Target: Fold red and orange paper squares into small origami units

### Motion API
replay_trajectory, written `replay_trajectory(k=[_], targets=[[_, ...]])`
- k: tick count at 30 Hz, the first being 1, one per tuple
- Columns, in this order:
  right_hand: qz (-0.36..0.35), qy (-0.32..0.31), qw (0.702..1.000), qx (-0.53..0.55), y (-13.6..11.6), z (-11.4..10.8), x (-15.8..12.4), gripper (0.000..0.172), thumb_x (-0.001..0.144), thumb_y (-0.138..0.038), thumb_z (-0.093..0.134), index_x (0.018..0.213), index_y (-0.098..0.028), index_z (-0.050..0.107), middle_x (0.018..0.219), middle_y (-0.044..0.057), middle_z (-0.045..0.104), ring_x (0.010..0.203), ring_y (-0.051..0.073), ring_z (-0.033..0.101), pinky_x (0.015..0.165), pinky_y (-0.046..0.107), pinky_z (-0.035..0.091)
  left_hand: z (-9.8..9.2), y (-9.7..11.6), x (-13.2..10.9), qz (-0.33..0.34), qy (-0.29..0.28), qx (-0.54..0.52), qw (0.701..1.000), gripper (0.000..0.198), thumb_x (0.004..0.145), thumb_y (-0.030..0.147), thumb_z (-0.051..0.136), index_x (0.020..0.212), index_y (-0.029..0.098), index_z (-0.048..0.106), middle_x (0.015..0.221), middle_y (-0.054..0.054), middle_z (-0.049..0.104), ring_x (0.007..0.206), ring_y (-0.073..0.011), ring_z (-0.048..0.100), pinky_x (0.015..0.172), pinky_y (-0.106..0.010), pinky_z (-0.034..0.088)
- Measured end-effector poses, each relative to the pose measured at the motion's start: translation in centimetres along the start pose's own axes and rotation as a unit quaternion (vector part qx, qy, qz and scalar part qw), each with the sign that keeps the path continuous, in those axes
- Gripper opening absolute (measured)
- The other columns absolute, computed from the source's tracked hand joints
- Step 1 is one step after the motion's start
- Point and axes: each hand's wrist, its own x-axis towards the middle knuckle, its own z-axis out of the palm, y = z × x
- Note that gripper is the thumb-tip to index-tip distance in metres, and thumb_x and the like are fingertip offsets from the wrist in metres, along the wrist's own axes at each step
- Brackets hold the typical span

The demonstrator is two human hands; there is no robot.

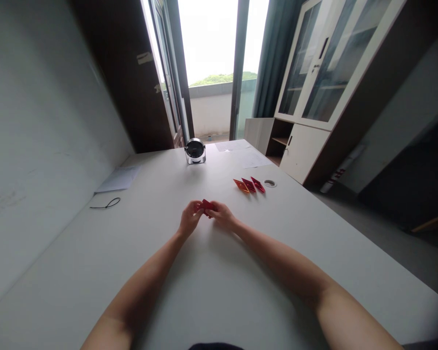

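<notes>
My left hand (190, 218) and my right hand (222, 215) meet over the middle of the white table (219, 291). Both pinch a small red folded paper piece (207, 204) between their fingertips, just above the tabletop. Most of the piece is hidden by the fingers. To the right and farther back, three folded paper shapes (249, 185), one orange and two red, lie in a row on the table.
A small round desk fan (195, 150) stands at the far side of the table. Sheets of paper (241, 150) lie beyond it, another sheet (118, 179) and a black cord (105, 204) at the left. A cable grommet (269, 183) is next to the shapes. A cabinet (314, 97) stands at the right.
</notes>
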Motion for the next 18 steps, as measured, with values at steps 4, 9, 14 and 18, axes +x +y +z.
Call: replay_trajectory(k=[4, 9, 14, 18], targets=[[-0.013, -0.013, 0.999, -0.030, 0.1, 0.0, -0.1, 0.022, 0.080, -0.038, 0.066, 0.086, -0.018, 0.060, 0.070, 0.001, 0.066, 0.061, 0.014, 0.061, 0.060, 0.027, 0.049, -0.2, -0.2, 0.1, -0.006, 0.002, 0.003, 1.000, 0.030, 0.085, 0.039, 0.066, 0.107, 0.020, 0.060, 0.084, -0.003, 0.070, 0.073, -0.0169, 0.068, 0.072, -0.031, 0.054], [-0.018, -0.013, 0.994, -0.104, 0.2, 0.1, -0.2, 0.017, 0.081, -0.035, 0.064, 0.084, -0.018, 0.062, 0.069, 0.000, 0.066, 0.062, 0.014, 0.060, 0.059, 0.024, 0.045, -0.7, -0.3, 0.2, -0.015, 0.026, 0.045, 0.999, 0.025, 0.086, 0.043, 0.064, 0.090, 0.018, 0.066, 0.081, -0.005, 0.070, 0.074, -0.0188, 0.066, 0.069, -0.031, 0.053], [-0.039, 0.029, 0.990, -0.131, -0.3, 0.0, -0.3, 0.022, 0.084, -0.040, 0.063, 0.088, -0.019, 0.068, 0.078, 0.002, 0.071, 0.068, 0.015, 0.062, 0.066, 0.027, 0.048, -0.8, 0.6, 0.1, 0.020, 0.032, 0.110, 0.993, 0.020, 0.085, 0.038, 0.065, 0.087, 0.019, 0.069, 0.081, -0.005, 0.068, 0.076, -0.0177, 0.063, 0.069, -0.029, 0.049], [-0.065, 0.054, 0.988, -0.126, -0.8, -0.1, -0.4, 0.026, 0.085, -0.044, 0.062, 0.087, -0.020, 0.069, 0.079, 0.004, 0.072, 0.071, 0.017, 0.064, 0.070, 0.030, 0.050, -0.6, 1.3, 0.0, 0.052, 0.021, 0.144, 0.988, 0.013, 0.084, 0.032, 0.066, 0.083, 0.020, 0.069, 0.083, -0.004, 0.065, 0.075, -0.0160, 0.061, 0.067, -0.027, 0.046]])
